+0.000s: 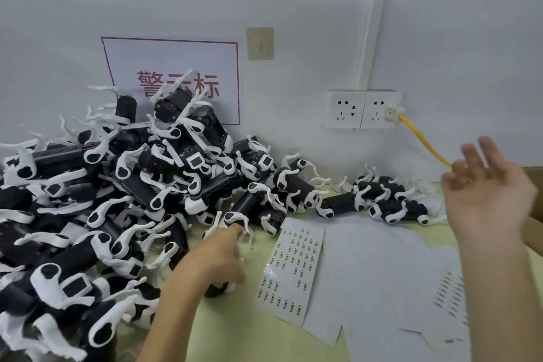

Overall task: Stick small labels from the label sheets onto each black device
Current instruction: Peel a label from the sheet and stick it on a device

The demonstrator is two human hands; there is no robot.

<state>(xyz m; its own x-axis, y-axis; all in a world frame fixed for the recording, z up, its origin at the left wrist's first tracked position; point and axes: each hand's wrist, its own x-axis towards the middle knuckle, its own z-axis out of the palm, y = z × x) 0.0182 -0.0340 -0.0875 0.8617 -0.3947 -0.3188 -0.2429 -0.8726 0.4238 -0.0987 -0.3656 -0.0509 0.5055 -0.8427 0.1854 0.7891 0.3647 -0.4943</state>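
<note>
A big heap of black devices with white clips covers the left of the table, and a smaller row of them lies at the back right. My left hand grips one black device at the heap's front edge, fingers curled round it. Just to its right lies a label sheet with small printed labels. My right hand is raised above the table at the right, blurred, fingers spread and holding nothing.
Several white backing sheets overlap on the pale green table. Wall sockets with a yellow cable plugged in sit at the back. A red-bordered sign hangs behind the heap. A cardboard box edge is at far right.
</note>
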